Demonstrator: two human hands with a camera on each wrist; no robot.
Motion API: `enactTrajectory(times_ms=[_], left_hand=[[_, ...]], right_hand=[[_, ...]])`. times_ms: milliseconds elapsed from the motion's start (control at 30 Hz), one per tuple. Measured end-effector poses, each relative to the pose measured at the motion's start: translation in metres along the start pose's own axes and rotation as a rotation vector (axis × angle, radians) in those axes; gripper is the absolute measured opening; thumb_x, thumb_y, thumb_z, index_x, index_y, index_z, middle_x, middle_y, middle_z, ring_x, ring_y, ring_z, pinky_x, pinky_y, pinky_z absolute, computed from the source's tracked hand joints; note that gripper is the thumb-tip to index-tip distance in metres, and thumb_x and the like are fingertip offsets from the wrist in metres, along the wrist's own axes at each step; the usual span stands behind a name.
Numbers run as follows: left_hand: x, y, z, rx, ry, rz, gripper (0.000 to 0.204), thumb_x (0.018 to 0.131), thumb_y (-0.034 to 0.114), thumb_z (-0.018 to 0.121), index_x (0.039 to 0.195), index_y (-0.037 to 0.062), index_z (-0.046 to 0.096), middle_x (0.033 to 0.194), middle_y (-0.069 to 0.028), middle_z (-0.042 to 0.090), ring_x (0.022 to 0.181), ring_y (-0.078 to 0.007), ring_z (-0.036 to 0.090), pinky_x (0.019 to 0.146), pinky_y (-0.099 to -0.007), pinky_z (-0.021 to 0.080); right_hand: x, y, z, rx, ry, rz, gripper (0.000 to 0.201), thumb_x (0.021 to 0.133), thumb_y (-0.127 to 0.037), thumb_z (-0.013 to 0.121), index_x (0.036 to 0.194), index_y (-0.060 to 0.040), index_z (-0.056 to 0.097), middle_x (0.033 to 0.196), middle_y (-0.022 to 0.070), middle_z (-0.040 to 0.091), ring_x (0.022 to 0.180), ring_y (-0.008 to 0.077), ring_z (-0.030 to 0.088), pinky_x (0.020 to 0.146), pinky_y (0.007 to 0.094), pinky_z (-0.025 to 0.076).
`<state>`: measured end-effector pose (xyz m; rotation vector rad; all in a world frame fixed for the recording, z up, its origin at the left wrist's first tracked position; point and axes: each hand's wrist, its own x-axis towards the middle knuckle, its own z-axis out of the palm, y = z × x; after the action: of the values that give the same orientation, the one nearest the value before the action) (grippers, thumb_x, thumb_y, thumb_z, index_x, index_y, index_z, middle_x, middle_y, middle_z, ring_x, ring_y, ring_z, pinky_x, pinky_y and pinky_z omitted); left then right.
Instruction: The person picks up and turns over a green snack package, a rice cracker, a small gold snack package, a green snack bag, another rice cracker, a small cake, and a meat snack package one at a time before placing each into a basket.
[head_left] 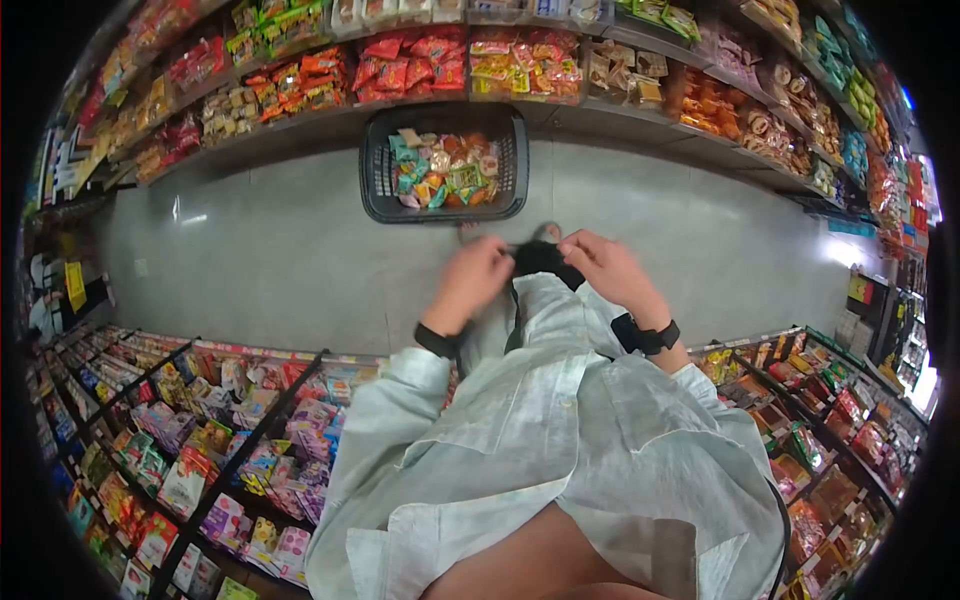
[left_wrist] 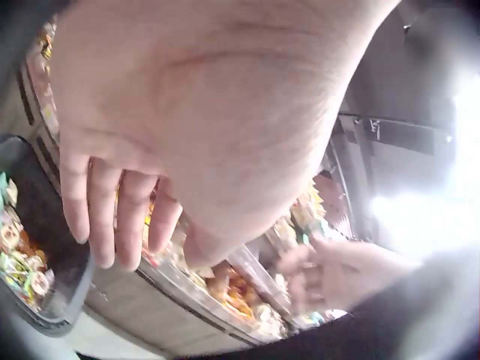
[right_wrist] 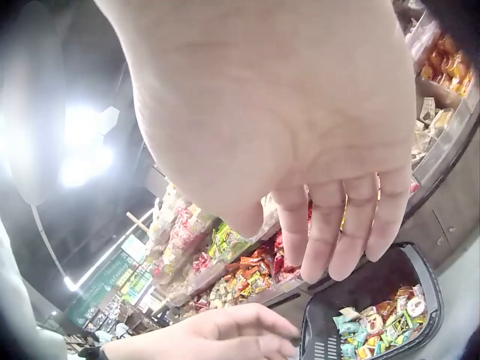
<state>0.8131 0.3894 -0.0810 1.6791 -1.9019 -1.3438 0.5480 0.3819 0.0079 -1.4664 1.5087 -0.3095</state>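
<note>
Both hands hover in front of the body at about waist height and hold nothing. In the head view the left hand (head_left: 475, 278) and the right hand (head_left: 612, 268) are apart, with the shirt hem and dark clothing between them. Palm and loosely bent fingers of the left hand (left_wrist: 187, 112) fill the left wrist view. The right wrist view shows the right hand (right_wrist: 277, 112) much the same, its fingers slightly bent. Beyond the hands a black basket (head_left: 445, 213) stands on the floor, with several small wrapped snacks (head_left: 462, 178) inside. Neither hand touches it.
Shelf bins of packaged snacks (head_left: 410, 65) curve along the far side, just behind the basket. Racks of packaged goods (head_left: 190, 480) stand behind the person on the left, and more racks (head_left: 830, 450) on the right. Grey floor (head_left: 270, 250) runs between them.
</note>
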Motion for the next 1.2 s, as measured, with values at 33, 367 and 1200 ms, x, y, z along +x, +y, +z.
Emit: enactTrajectory(times_ms=[33,367,1200], left_hand=[[-0.003,0.007,0.016,0.014,-0.058,0.126,0.029,0.099,0.03,0.071,0.116,0.0076,0.067,0.104,-0.0172,0.076,0.093,-0.0361,0.075,0.081,-0.0458,0.058],[0.021,0.038,0.067,0.423,-0.262,0.063,0.035,0.095,0.036,0.069,0.119,0.0104,0.067,0.118,-0.0173,0.074,0.111,-0.0416,0.069,0.093,-0.0527,0.056],[0.199,0.363,0.349,0.409,-1.297,0.711,0.038,0.099,0.031,0.064,0.131,0.0129,0.069,0.116,-0.0173,0.075,0.106,-0.0397,0.071,0.09,-0.0474,0.056]], right_hand=[[-0.001,-0.006,-0.005,-0.024,-0.01,-0.009,0.032,0.109,-0.034,0.06,0.119,-0.0056,0.072,0.097,0.0126,0.077,0.09,0.0254,0.074,0.083,0.0366,0.057],[-0.065,0.116,-0.078,0.23,0.172,0.005,0.027,0.101,-0.024,0.069,0.118,-0.0037,0.072,0.091,0.0131,0.077,0.085,0.026,0.075,0.079,0.0376,0.058],[-0.188,0.315,-0.174,0.492,0.568,0.397,0.026,0.1,-0.024,0.069,0.116,-0.0038,0.069,0.096,0.0166,0.076,0.085,0.0297,0.073,0.078,0.0422,0.056]])
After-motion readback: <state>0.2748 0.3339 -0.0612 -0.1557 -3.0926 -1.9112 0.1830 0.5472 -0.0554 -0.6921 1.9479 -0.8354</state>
